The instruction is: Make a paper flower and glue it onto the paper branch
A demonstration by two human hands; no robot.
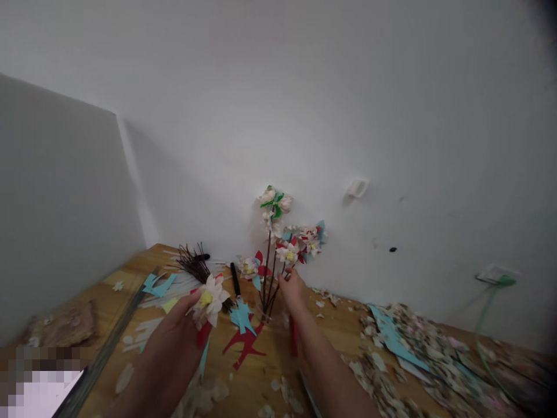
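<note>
My left hand holds a white paper flower with a yellow centre and red backing, pinched at its base, above the wooden table. My right hand reaches forward to a bunch of paper flowers on thin dark stems that stands against the white wall; its fingers touch the stems just under the blooms. How tightly the fingers close on them is unclear. Blue and red paper cut-outs lie between my hands.
A bundle of dark sticks and a black pen lie behind the left hand. Paper scraps cover the right side. A long metal ruler lies at left. A green cord hangs from a wall socket.
</note>
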